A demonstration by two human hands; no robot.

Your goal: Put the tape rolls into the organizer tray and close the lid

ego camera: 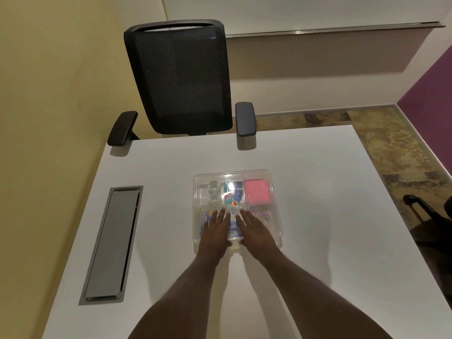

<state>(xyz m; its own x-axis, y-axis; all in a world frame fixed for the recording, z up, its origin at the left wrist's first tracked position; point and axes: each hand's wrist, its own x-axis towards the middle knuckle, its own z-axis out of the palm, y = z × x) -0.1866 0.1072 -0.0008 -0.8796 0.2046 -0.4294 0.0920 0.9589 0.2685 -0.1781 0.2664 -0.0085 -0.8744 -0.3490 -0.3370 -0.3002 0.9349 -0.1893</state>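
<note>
Head view, the only one: organizer tray (276, 192) sitting near the middle of the white table (318, 167), clear lid (256, 172) lying over it; left hand (215, 232) and right hand (256, 231) flat on the near half of the lid, fingers spread and straight, clamped on nothing, palms pressing down side by side; thumbs curled toward the near edge.

Tape rolls (213, 192) visible through the plastic in the far-left compartment, clear, seemingly two, one behind the other; pink pad (256, 190) in the far-right compartment; blue and green bits in the middle one, too blurred to name; coloured small items under the hands.

Orientation: tray close to square, marginally longer from near to far, sides roughly square with the table edges, turned very slightly; pair of rolls lined up along that same near-to-far axis; which way the roll holes face not readable through the glare.

Judged risks: pressure only on the near half, so far edge of lid possibly left unseated, springing up on release; a roll standing proud of its compartment likely to hold the lid off; uneven push sliding the whole tray away over the smooth table; thin clear plastic bowing or cracking under heavy palms; whether any latch has caught impossible to tell here.

Black chair (181, 77) beyond the table and grey cable hatch (110, 243) to the left, both well apart from the work.
</note>
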